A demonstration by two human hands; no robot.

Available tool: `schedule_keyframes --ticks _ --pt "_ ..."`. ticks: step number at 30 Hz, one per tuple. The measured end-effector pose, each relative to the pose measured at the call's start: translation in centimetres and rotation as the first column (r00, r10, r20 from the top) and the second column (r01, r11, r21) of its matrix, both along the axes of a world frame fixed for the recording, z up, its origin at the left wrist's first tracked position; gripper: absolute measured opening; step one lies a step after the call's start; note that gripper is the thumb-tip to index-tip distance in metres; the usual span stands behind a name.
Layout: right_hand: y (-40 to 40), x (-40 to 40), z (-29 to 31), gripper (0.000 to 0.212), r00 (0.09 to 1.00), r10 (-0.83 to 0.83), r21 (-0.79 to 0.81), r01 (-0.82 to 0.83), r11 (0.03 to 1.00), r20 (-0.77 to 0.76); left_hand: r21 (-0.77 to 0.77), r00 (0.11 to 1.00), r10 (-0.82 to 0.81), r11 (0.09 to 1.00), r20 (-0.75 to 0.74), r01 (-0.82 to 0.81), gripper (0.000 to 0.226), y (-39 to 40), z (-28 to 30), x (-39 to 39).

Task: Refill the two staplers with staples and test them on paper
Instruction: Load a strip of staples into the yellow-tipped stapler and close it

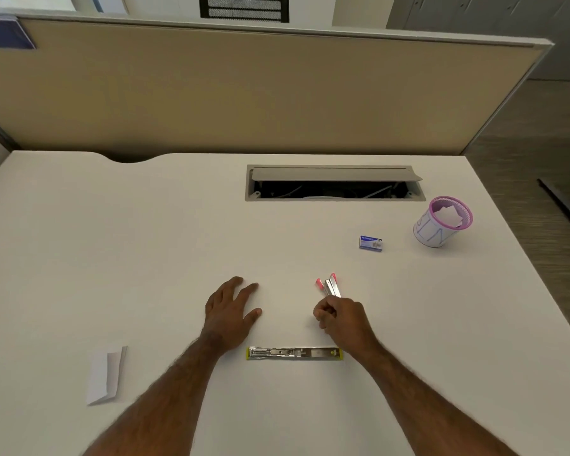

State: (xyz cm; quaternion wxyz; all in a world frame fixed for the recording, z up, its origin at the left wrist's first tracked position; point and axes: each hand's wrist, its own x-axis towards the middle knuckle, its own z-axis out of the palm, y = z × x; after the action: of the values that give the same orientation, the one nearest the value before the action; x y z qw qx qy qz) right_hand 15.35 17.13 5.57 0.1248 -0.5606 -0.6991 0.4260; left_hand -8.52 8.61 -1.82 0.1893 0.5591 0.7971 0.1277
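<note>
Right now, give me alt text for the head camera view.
A right hand grips an opened pink stapler on a white desk; the left hand rests flat. A yellow stapler lies opened flat nearest, staple box beyond.

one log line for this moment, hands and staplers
left hand flat on desk | right hand grips pink stapler, open | yellow stapler lies open

The opened stapler (295, 353) lies nearest, the other stapler (329, 286) behind it, staple box (370, 243) farther right.
</note>
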Motion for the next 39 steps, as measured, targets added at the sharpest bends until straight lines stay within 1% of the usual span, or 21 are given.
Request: schedule_keyframes --ticks 2,3,5,7,9,13,16,18,25,29,33,36,39 --pt "-0.7 0.2 -0.9 0.015 0.995 -0.002 0.036 -0.002 0.999 0.095 0.001 1.000 0.001 1.000 0.003 -0.001 0.056 0.0 0.1 0.0" --pt "-0.9 0.2 -1.2 0.014 0.984 0.034 0.069 -0.047 0.997 0.176 0.000 1.000 0.001 1.000 0.002 -0.001 0.056 0.0 0.1 0.0" --pt "-1.1 0.2 -1.4 0.016 0.931 0.154 0.130 -0.206 0.970 0.330 -0.004 1.000 0.002 1.000 0.003 -0.002 0.056 0.0 0.1 0.0" --pt "-1.0 0.3 -1.7 0.025 0.878 0.294 0.135 -0.366 0.921 0.378 -0.010 1.000 0.002 1.000 0.005 -0.002 0.056 0.0 0.1 0.0" --pt "-0.6 0.2 -1.7 0.029 0.820 0.403 0.125 -0.487 0.864 0.406 -0.009 1.000 0.003 1.000 0.009 -0.003 0.056 0.0 0.2 0.0" --pt "0.4 -0.3 -1.5 0.029 0.733 0.503 0.110 -0.608 0.786 0.458 -0.008 1.000 0.004 1.000 0.013 -0.004 0.056 0.1 0.2 0.1" --pt "0.7 -0.9 -1.4 0.022 0.627 0.545 0.089 -0.697 0.711 0.557 -0.009 1.000 0.002 1.000 0.013 -0.002 0.056 0.1 0.2 0.0" --pt "0.6 -1.3 -1.2 0.019 0.573 0.543 0.080 -0.729 0.680 0.614 -0.008 1.000 0.002 1.000 0.011 -0.002 0.056 0.1 0.2 0.0" --pt "0.5 -2.8 -0.6 0.022 0.445 0.510 0.060 -0.793 0.606 0.737 -0.004 1.000 0.002 1.000 -0.005 -0.002 0.056 0.1 0.3 0.1" --pt "1.0 -3.5 -0.5 0.023 0.389 0.516 0.020 -0.812 0.583 0.763 -0.010 1.000 0.002 1.000 -0.009 -0.002 0.057 0.1 0.3 0.1" --pt "1.5 -4.2 0.0 0.021 0.357 0.515 0.011 -0.829 0.559 0.779 -0.009 1.000 0.003 1.000 -0.013 -0.003 0.057 0.1 0.5 0.2" --pt "1.5 -4.5 0.2 0.018 0.304 0.526 0.002 -0.867 0.499 0.794 -0.010 1.000 -0.001 1.000 -0.015 0.001 0.057 0.0 0.5 0.2" --pt "1.9 -3.7 -0.2 0.024 0.303 0.561 0.041 -0.902 0.430 0.770 -0.010 1.000 -0.002 1.000 -0.017 0.002 0.057 0.0 0.5 0.2"
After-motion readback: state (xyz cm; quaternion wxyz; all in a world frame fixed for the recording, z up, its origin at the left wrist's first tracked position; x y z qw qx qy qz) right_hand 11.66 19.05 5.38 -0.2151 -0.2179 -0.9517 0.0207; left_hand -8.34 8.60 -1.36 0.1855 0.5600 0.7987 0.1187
